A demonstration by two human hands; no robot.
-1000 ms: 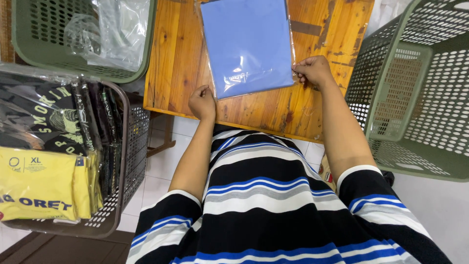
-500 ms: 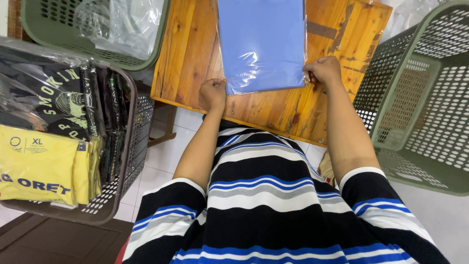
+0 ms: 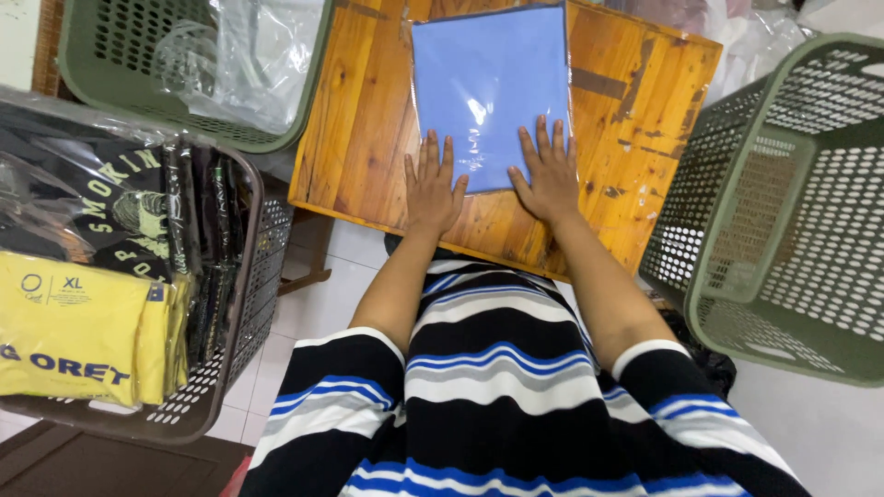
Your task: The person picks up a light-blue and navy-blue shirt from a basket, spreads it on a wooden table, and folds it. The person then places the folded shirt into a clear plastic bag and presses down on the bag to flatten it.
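Note:
A folded blue garment in a clear plastic bag (image 3: 490,83) lies flat on a small wooden table (image 3: 364,129). My left hand (image 3: 431,187) rests flat on the table at the bag's near left corner, fingers spread and touching the plastic edge. My right hand (image 3: 548,173) presses flat on the bag's near right part, fingers spread. Neither hand grips anything.
A brown basket (image 3: 241,304) at the left holds bagged black and yellow garments. A green basket (image 3: 193,87) at the upper left holds clear plastic bags. An empty green basket (image 3: 783,212) stands at the right. White tiled floor lies below the table.
Both hands have let go of the bag's near corners and now lie flat with spread fingers on its near end. The view has shifted slightly.

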